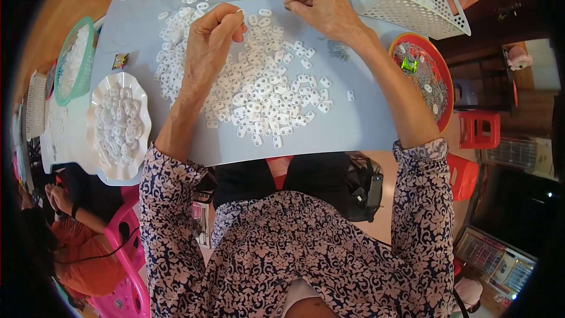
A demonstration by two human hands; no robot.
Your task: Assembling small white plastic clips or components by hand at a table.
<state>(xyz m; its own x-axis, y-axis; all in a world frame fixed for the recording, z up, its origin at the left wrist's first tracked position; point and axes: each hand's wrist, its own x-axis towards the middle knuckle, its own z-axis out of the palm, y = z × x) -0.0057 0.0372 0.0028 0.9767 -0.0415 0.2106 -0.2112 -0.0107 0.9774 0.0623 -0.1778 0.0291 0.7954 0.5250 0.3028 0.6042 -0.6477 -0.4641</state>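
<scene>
Above the table's far half, my left hand [215, 38] is closed, and the edge of a small white plastic piece [241, 12] shows at its fingertips. Across a short gap to the right, my right hand [325, 12] is pinched shut; whatever its fingertips hold is too small to tell. Beneath and between the hands spreads a loose pile of white plastic pieces [268, 94] with holes in them. More oval white pieces [172, 62] lie left of my left wrist. Small grey pins or screws [338, 49] sit beside my right wrist.
A scalloped white dish [141, 138] of pieces stands left, near a green basket [88, 65] and small wrapped packet [120, 60]. At right are a red bowl [448, 91] of grey bits and a white perforated basket [441, 20]. Another person's hand [59, 199] shows lower left.
</scene>
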